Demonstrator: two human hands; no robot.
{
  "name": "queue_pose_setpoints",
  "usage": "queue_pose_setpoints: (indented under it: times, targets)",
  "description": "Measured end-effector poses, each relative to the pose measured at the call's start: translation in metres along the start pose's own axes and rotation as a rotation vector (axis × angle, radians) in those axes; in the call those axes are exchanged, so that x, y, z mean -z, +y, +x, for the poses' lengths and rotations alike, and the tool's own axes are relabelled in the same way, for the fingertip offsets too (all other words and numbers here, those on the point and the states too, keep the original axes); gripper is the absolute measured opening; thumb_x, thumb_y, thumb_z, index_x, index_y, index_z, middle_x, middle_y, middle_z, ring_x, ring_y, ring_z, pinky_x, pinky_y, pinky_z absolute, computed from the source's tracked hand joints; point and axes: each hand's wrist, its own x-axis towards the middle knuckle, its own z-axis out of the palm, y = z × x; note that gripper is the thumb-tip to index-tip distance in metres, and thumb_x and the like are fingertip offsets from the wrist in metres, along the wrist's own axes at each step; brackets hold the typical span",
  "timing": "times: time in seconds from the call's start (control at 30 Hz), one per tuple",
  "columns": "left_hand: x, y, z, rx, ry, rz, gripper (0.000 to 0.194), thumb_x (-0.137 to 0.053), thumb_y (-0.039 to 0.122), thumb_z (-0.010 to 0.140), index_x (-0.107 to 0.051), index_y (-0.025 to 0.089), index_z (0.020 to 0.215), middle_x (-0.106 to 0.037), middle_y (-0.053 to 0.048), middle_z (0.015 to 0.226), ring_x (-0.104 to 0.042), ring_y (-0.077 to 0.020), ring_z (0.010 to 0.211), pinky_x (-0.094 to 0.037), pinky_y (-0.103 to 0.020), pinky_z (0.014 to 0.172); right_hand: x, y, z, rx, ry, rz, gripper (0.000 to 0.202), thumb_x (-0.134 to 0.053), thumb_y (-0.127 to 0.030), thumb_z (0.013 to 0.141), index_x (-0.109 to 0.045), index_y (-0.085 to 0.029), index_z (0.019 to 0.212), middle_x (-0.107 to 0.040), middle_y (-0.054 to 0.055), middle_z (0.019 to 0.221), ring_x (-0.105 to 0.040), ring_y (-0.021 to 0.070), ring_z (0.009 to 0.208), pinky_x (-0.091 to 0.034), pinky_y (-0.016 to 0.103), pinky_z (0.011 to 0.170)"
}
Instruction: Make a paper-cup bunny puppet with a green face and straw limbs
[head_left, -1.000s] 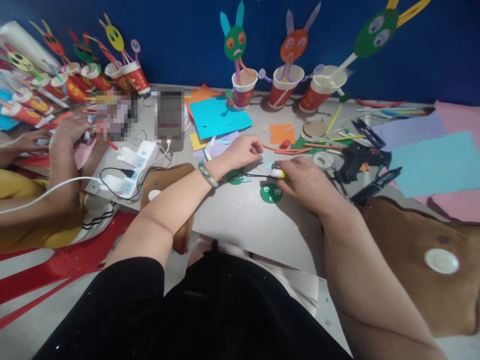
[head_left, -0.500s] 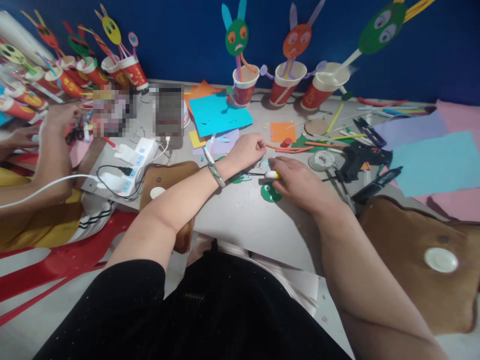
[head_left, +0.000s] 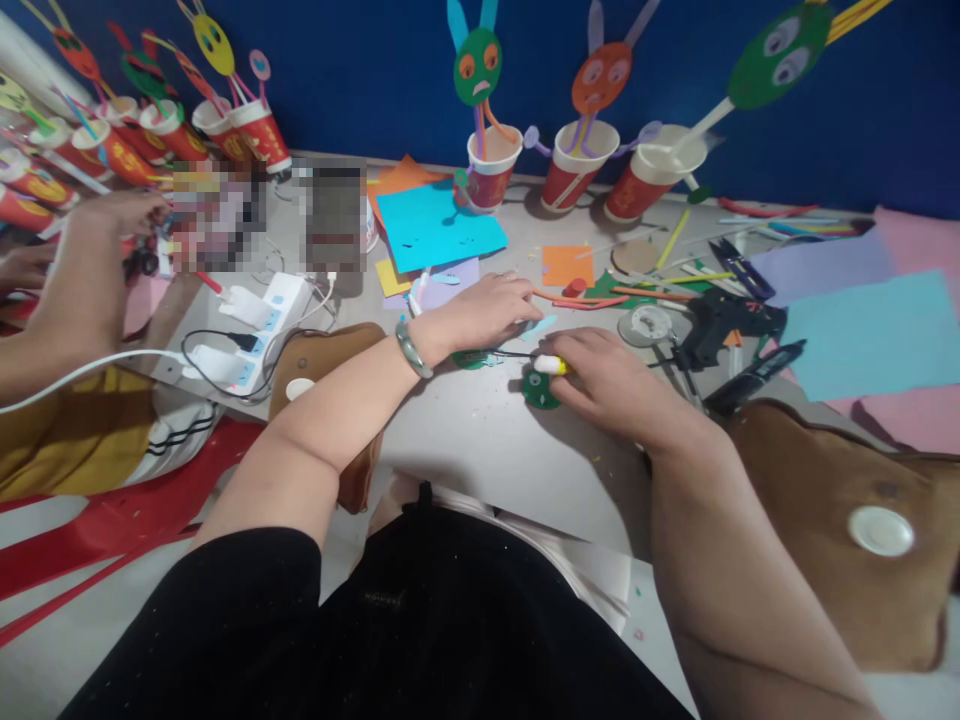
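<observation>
My right hand [head_left: 600,375] is closed around a screwdriver-like tool [head_left: 551,366] with a white and yellow handle. Its thin dark shaft points left over a green paper piece [head_left: 474,360], partly hidden by my left wrist. Palm down, my left hand [head_left: 491,308] has its fingers stretched out, the tips at a light blue paper scrap [head_left: 541,326] on the table. Beneath my right fingers lies a green round paper face [head_left: 535,390] with a small eye, partly covered. Just beyond my left fingers are orange-red strips [head_left: 577,298] and a small red cap [head_left: 575,287].
A tape roll [head_left: 646,324], a black glue gun [head_left: 724,325] and a black marker [head_left: 757,375] lie right. Red cups [head_left: 491,185] with paper puppets line the blue wall. A power strip [head_left: 277,315] and brown cushion [head_left: 322,365] are left, near a co-worker's arms [head_left: 82,285].
My left hand's fingers have gone from curled to stretched out, and the hand has lowered toward the light blue scrap. My right hand has shifted slightly down, still holding the tool.
</observation>
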Motion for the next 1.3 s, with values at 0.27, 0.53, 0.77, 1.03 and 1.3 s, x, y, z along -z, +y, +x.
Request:
queue_pose_setpoints:
  times: [0.27, 0.53, 0.77, 1.03, 1.3]
  targets:
    - [-0.003, 0.003, -0.002, 0.01, -0.025, 0.124, 0.035, -0.05, 0.015, 0.107, -0.084, 0.018, 0.105, -0.074, -0.015, 0.122, -0.064, -0.0307, 0.123, -0.046, -0.044, 0.102, -0.01, 0.008, 0.004, -0.076, 0.032, -0.06, 0.043, -0.052, -0.023, 0.097, -0.072, -0.012, 0.134, -0.074, 0.026, 0.14, -0.067, 0.0431, 0.137, -0.054, 0.059, 0.112]
    - [0.005, 0.006, -0.009, 0.062, -0.057, 0.169, 0.036, -0.048, 0.014, 0.107, -0.083, 0.016, 0.116, -0.071, -0.02, 0.133, -0.063, -0.0337, 0.126, -0.045, -0.045, 0.1, -0.015, 0.009, 0.007, -0.005, 0.038, -0.013, 0.042, -0.054, -0.019, 0.095, -0.073, -0.015, 0.132, -0.077, 0.021, 0.133, -0.071, 0.0396, 0.13, -0.057, 0.056, 0.112]
    - [0.003, 0.008, -0.008, 0.005, -0.079, 0.16, 0.037, -0.044, 0.01, 0.108, -0.078, 0.014, 0.122, -0.07, -0.018, 0.146, -0.058, -0.0332, 0.135, -0.044, -0.043, 0.094, -0.014, 0.014, 0.004, 0.028, 0.044, 0.051, 0.044, -0.053, -0.018, 0.093, -0.074, -0.015, 0.133, -0.077, 0.02, 0.137, -0.073, 0.0365, 0.13, -0.058, 0.05, 0.11]
    - [0.006, 0.005, -0.013, -0.061, -0.082, 0.083, 0.03, -0.05, 0.004, 0.102, -0.076, 0.017, 0.093, -0.078, -0.012, 0.119, -0.061, -0.0302, 0.124, -0.04, -0.043, 0.09, -0.006, 0.009, 0.005, 0.004, 0.01, 0.037, 0.035, -0.053, -0.018, 0.092, -0.075, -0.019, 0.119, -0.079, 0.017, 0.119, -0.075, 0.036, 0.113, -0.058, 0.047, 0.101]
    - [0.014, 0.003, -0.015, -0.098, -0.101, 0.092, 0.032, -0.05, -0.001, 0.097, -0.077, 0.016, 0.094, -0.078, -0.012, 0.116, -0.063, -0.03, 0.123, -0.04, -0.043, 0.09, -0.01, 0.013, 0.004, 0.014, 0.026, 0.041, 0.035, -0.054, -0.018, 0.091, -0.075, -0.02, 0.119, -0.08, 0.015, 0.12, -0.076, 0.0336, 0.113, -0.059, 0.043, 0.096]
